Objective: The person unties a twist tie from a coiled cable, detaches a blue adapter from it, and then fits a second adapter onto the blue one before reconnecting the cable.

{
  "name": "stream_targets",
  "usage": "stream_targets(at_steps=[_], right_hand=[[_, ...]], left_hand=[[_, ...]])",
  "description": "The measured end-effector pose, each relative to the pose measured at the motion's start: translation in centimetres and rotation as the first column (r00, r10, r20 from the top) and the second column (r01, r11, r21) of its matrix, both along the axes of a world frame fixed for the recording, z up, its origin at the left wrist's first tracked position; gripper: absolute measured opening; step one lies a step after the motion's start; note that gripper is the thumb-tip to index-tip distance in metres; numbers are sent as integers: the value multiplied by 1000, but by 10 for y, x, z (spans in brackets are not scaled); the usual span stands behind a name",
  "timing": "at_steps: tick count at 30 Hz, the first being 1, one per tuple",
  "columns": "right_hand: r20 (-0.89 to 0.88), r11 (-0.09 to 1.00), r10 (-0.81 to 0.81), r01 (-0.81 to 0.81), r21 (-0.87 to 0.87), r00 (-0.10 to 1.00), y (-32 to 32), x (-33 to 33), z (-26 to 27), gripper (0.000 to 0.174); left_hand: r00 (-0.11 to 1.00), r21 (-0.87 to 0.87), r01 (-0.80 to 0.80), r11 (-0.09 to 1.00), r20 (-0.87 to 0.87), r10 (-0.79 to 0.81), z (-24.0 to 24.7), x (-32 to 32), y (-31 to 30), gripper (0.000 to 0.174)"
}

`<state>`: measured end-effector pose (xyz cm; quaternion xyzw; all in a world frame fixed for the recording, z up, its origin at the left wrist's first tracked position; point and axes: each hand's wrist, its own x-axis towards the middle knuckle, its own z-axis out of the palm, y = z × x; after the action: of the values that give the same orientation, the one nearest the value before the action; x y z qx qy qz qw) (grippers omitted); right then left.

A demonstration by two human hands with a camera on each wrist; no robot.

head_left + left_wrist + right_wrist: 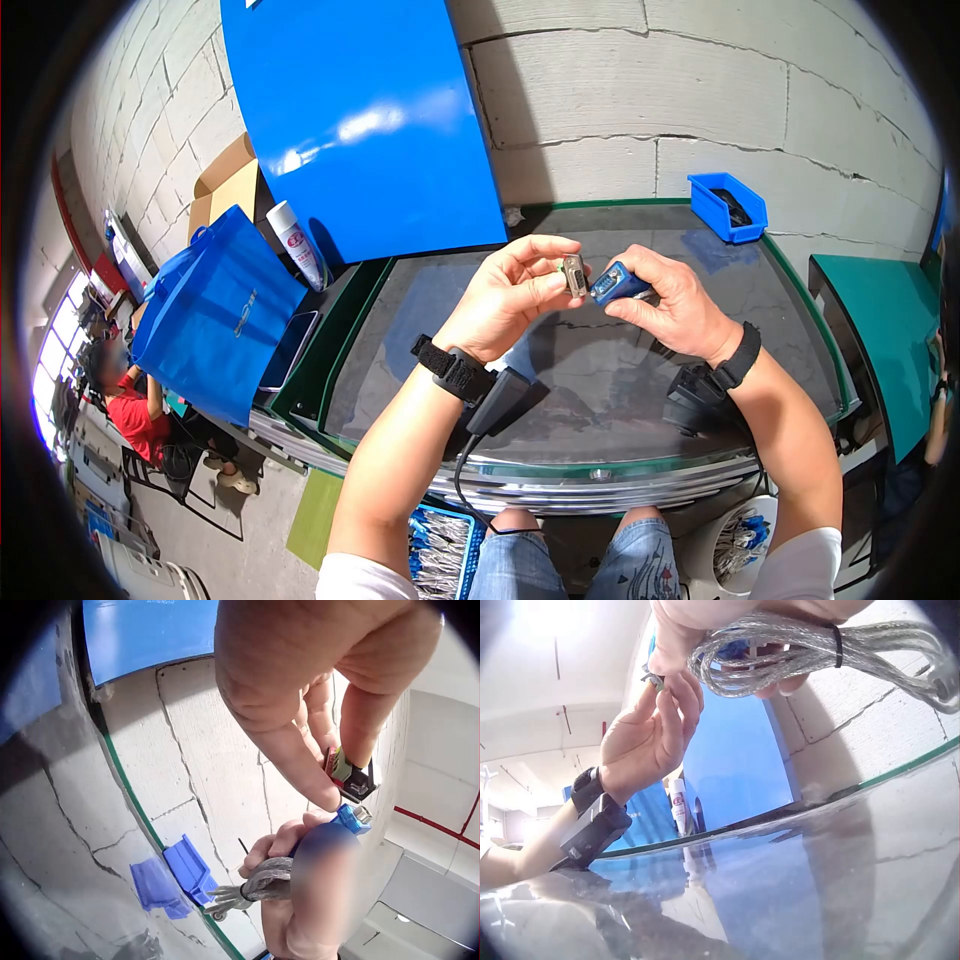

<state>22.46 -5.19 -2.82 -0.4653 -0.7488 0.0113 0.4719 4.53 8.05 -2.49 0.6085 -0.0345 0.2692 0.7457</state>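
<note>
The left hand (505,300) holds a small grey connector (575,275) above the middle of the table (600,395). Its grip is narrowed to a thumb-and-fingertip pinch. The connector's long axis stands nearly upright, its face turned toward a blue plug (615,285) just beside it; whether they touch I cannot tell. The right hand (680,305) has its grip curled round that plug and a coiled cable (817,652). The plug lies crosswise to the table's front edge, metal end toward the connector. Bare glass spreads below both hands to that edge. A blue bin (728,207) sits at the table's far right corner, well apart.
</note>
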Motion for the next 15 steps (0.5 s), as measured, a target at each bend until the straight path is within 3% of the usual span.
stream_targets(at_steps=[15], right_hand=[[23,1000,12,-12,28,1000,0,0,0,29]], left_hand=[[1000,20,17,1000,4,-17,0,-1,-1,35]])
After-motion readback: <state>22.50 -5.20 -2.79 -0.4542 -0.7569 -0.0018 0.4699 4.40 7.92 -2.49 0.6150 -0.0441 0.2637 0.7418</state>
